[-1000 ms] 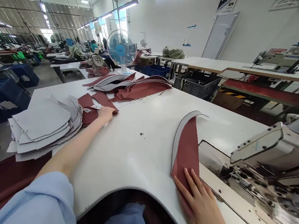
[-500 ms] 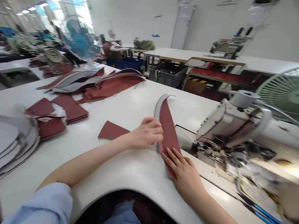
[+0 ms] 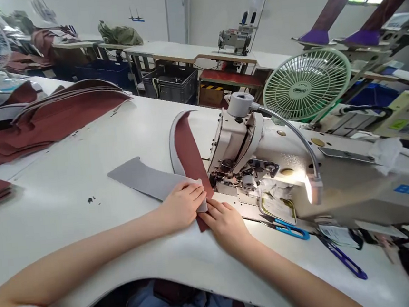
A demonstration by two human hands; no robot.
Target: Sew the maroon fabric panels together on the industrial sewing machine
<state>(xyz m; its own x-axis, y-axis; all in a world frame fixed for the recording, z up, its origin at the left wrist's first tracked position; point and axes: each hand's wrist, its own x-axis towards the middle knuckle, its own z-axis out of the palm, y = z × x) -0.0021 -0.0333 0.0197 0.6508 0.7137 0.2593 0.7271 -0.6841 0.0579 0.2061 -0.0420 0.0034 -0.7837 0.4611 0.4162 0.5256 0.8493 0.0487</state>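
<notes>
My left hand (image 3: 183,205) is closed on a fabric piece (image 3: 144,177) lying grey side up, its right end over a curved maroon fabric strip (image 3: 188,143). That strip has a grey underside and its far end curls up off the table. My right hand (image 3: 228,223) is closed at the near end of the maroon strip, fingertips against the corner of the grey-side-up piece. Fingers and fabric overlap, so the exact grip is partly hidden. Just right of the strip stands the sewing machine head (image 3: 239,145), its needle area close to the fabric.
Blue-handled scissors (image 3: 291,228) and a purple-handled tool (image 3: 346,258) lie right of my right hand. Stacked maroon pieces (image 3: 61,113) sit at the left on the white table (image 3: 91,249). Behind the machine stands a green fan (image 3: 306,87); a lit lamp (image 3: 313,189) hangs beside it.
My left hand has taken the flat maroon piece, turned it grey side up and laid its end on the curved strip. My right hand's fingers have drawn in. The view has swung right.
</notes>
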